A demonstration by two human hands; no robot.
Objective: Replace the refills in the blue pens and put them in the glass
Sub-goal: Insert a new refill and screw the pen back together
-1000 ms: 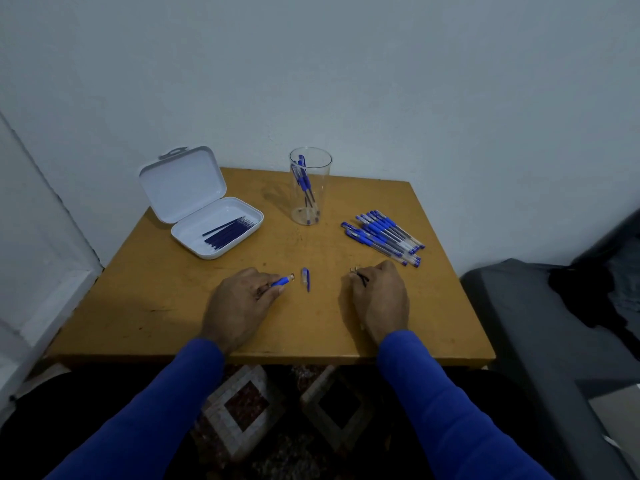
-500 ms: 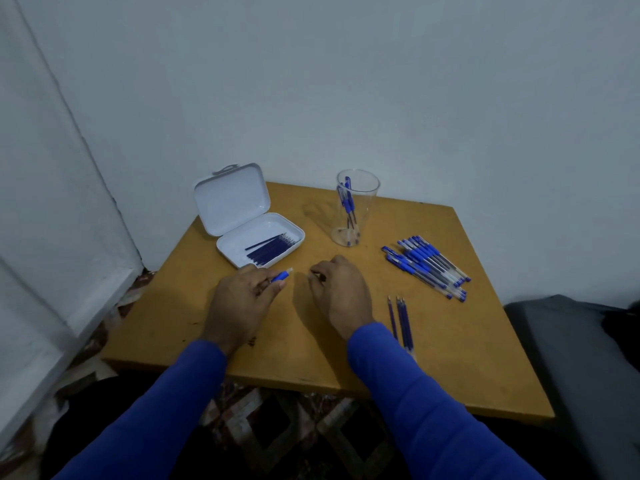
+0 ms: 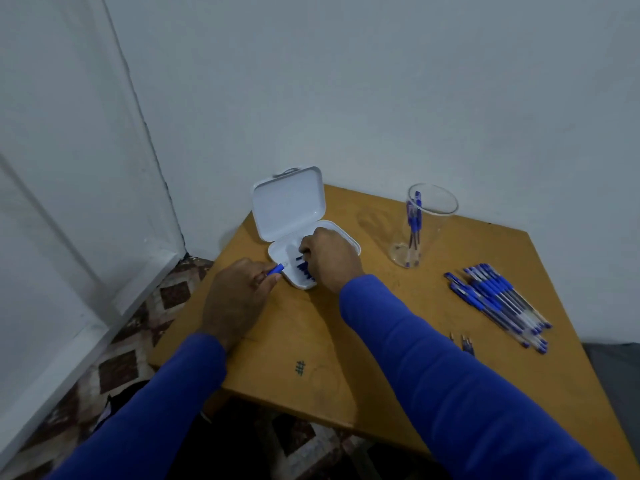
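Observation:
My left hand (image 3: 235,299) grips a blue pen barrel (image 3: 276,270), whose tip points at the open white box (image 3: 277,252) of dark blue refills (image 3: 305,270). My right hand (image 3: 329,258) is curled down inside that box, over the refills; whether its fingers pinch a refill is hidden. The clear glass (image 3: 420,226) stands at the back of the table with a few blue pens in it. A pile of several blue pens (image 3: 498,301) lies to the right.
The wooden table (image 3: 346,358) has its left corner near the white wall. Two loose refills (image 3: 464,341) lie just beyond my right sleeve. The box lid (image 3: 287,206) stands upright. Patterned floor lies below on the left.
The view swung left. My right hand moved from the table's middle into the refill box. My left hand keeps the pen barrel and has followed toward the box.

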